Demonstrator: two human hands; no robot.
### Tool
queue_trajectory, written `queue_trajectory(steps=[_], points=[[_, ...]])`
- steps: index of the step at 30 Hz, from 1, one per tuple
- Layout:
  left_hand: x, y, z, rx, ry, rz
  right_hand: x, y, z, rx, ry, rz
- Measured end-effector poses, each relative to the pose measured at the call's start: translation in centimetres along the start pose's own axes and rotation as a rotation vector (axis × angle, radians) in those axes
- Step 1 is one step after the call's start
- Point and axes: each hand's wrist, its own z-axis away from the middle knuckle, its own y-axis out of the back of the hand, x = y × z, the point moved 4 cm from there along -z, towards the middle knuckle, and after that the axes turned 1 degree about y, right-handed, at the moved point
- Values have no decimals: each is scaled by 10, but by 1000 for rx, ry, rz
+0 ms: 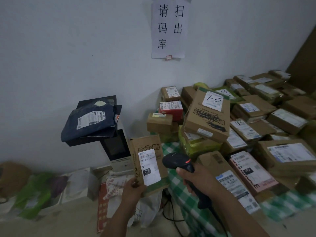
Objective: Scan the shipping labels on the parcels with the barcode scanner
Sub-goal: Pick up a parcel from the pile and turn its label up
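My left hand grips the lower left corner of a flat brown cardboard parcel and holds it upright. Its white shipping label with a barcode faces me. My right hand holds the handle of a black barcode scanner. The scanner's head sits just right of the label, with an orange mark on top. Its cable hangs down below the table edge.
Many labelled cardboard parcels are piled on a table with a green checked cloth at the right. Dark mailer bags lie on a black-and-white device by the wall. More bags cover the floor at the left.
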Motion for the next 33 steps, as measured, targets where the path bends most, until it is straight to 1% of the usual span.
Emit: queue_trajectory(steps=[4, 8, 11, 17, 20, 25, 26, 29, 31, 33], points=[[-2, -18, -4, -23, 63, -24, 1, 19, 4, 124, 26, -50], [-3, -45, -15, -70, 136, -121, 7, 40, 10, 255, 68, -39], [1, -67, -30, -66, 170, -173, 14, 56, 15, 341, 60, -5], [17, -97, -39, -90, 92, -257, 24, 79, 26, 460, 41, 71], [25, -100, -34, -126, 68, -306, 25, 87, 28, 456, 36, 4], [29, -98, -39, -272, 9, -367, 12, 98, 31, 486, 106, -86], [31, -98, -38, -281, 3, -379, 8, 101, 32, 493, 119, -103], [43, -103, -39, -241, -55, -466, 1, 106, 37, 503, 143, -161], [61, -114, -35, -164, -136, -534, -1, 108, 38, 505, 151, -203], [91, -129, -22, -94, -257, -487, -1, 110, 36, 539, 147, -230]])
